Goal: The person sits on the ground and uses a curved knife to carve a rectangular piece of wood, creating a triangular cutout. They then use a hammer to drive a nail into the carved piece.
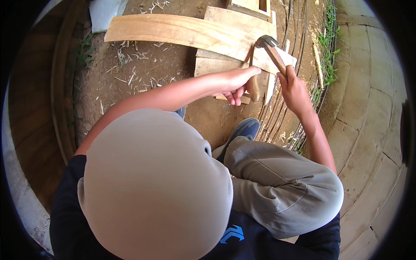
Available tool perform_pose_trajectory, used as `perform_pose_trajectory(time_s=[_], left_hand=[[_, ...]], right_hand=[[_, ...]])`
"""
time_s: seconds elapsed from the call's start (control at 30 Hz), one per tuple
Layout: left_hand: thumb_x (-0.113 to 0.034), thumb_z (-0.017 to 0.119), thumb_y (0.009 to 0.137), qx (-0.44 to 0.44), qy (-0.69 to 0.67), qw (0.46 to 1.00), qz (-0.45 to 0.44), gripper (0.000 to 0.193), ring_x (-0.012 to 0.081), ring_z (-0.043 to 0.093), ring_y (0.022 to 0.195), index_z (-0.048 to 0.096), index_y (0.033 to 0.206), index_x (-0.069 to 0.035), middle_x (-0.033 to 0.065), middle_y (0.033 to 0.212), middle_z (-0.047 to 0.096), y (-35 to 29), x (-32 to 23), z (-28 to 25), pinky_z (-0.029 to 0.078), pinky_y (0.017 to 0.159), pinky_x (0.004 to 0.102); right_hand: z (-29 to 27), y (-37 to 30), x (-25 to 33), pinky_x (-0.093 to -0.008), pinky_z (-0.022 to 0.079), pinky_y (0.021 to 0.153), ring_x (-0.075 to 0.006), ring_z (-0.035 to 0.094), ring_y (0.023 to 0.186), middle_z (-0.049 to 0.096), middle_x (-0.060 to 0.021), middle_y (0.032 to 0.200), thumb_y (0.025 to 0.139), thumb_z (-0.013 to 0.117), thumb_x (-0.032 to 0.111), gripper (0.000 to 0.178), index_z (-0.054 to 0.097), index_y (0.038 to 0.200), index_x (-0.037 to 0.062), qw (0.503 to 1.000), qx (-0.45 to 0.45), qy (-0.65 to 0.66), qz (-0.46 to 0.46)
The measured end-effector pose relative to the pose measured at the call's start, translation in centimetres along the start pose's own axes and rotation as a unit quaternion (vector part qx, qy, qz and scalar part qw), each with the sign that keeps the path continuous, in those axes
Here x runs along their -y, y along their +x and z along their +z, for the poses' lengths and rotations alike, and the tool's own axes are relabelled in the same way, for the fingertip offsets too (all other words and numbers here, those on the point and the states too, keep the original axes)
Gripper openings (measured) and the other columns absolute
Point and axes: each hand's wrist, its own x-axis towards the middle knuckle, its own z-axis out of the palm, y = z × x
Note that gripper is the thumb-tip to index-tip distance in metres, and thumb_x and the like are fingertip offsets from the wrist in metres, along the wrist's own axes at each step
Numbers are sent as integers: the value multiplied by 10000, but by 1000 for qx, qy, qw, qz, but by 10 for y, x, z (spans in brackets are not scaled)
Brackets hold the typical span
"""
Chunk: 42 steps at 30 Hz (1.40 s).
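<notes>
My right hand (294, 92) is closed round the wooden handle of a claw hammer (275, 58). The hammer's dark head is raised over the right end of a long, pale wooden plank (173, 29). Just left of it, my left hand (239, 82) grips what looks like a chisel (254, 89), its rounded wooden handle toward me and its narrow blade pointing away, at the plank. Whether the blade's tip touches the wood cannot be made out. Hammer and chisel are apart. Under the plank lie wider wooden boards (212, 65).
Wood shavings (138, 56) litter the dirt ground. Thin dark rods (277, 110) run along the right of the boards, beside green weeds (329, 43) and a block wall (364, 95). A wooden frame (251, 6) lies at the far end. My bent knee (320, 197) is close on the right.
</notes>
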Motion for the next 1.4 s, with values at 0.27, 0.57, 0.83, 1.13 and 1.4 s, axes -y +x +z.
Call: perform_pose_trajectory(time_s=[0.27, 0.57, 0.83, 1.13, 1.4], left_hand=[[-293, 777, 835, -204, 304, 855, 367, 486, 190, 680, 826, 486, 1166, -88, 77, 1010, 610, 3, 54, -11, 564, 680, 350], [-174, 787, 847, -192, 361, 693, 594, 402, 295, 697, 962, 580, 1187, -124, 64, 1202, 617, 16, 52, 13, 609, 733, 384], [-169, 739, 885, -228, 397, 680, 573, 337, 330, 671, 1033, 542, 1147, -94, 106, 1153, 612, 18, 44, 23, 592, 760, 429], [-182, 713, 907, -233, 394, 711, 534, 308, 307, 683, 1044, 576, 1180, -140, 71, 1143, 626, 17, 39, 34, 606, 740, 417], [-230, 814, 805, -295, 394, 632, 598, 147, 186, 616, 887, 703, 851, -145, -19, 1018, 695, 16, 36, 25, 540, 741, 350]], right_hand=[[-5, 1, 9, -633, 475, 728, -567, 623, 827, 658, -338, 823, 1071, 513, 298, 274, 437, 1031, 37, 1000, 19, 0, 9], [4, -2, 3, -627, 462, 710, -575, 620, 865, 663, -348, 850, 1069, 528, 294, 271, 437, 1054, 39, 999, 15, 31, 33], [7, 1, -4, -621, 434, 705, -599, 575, 896, 637, -370, 867, 1063, 552, 273, 274, 449, 1069, 20, 998, 10, 59, 16], [-7, 6, -6, -599, 442, 734, -598, 568, 931, 635, -365, 883, 1072, 533, 290, 285, 440, 1063, 21, 997, 39, 54, 26], [-4, 5, -8, -592, 449, 729, -594, 574, 914, 634, -363, 872, 1070, 536, 298, 299, 440, 1061, 15, 998, 29, 52, 16]])
